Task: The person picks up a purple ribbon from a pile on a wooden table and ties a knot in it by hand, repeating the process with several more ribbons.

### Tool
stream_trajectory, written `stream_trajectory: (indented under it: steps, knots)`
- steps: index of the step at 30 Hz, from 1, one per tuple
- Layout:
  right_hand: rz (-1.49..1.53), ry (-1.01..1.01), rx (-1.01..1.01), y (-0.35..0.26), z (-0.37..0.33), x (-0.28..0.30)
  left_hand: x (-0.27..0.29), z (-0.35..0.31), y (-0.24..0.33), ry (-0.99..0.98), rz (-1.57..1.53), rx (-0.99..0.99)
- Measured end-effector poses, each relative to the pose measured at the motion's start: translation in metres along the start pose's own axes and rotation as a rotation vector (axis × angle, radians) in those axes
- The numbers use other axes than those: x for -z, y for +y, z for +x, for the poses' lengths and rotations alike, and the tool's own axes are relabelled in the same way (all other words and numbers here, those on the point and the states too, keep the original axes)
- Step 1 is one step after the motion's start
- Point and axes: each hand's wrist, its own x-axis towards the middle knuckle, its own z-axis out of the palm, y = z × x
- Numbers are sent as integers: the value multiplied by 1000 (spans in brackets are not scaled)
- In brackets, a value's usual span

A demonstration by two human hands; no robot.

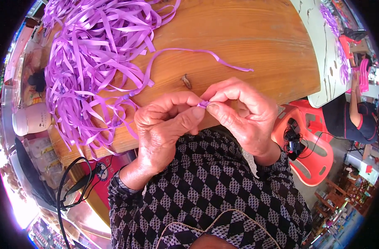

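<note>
Left hand point(162, 124) and right hand point(239, 114) pinch one purple ribbon strip point(203, 103) between fingertips — beside the ribbon heap point(90, 62) on the wooden table point(247, 37); a white jar point(31, 119) stands left.

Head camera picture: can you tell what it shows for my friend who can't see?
Two hands, the left hand and right hand, pinch a small piece of purple ribbon between their fingers over a wooden table. A big tangled pile of purple ribbons lies on the table's left side. A red plastic chair stands at the right.
</note>
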Motion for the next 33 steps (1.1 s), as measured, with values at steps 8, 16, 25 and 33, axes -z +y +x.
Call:
stream_trajectory:
  steps: [8, 16, 25, 33]
  knots:
    - [-29, 16, -41, -2, 0, 1, -4, -3, 10, 73, 175, -61]
    - [-297, -89, 279, -4, 10, 10, 12, 3, 9, -158, 371, -243]
    - [-386, -126, 359, -7, 11, 14, 0, -4, 20, -86, 211, 126]
    - [-349, -130, 322, -10, 9, 19, -3, -5, 8, -90, 125, 106]
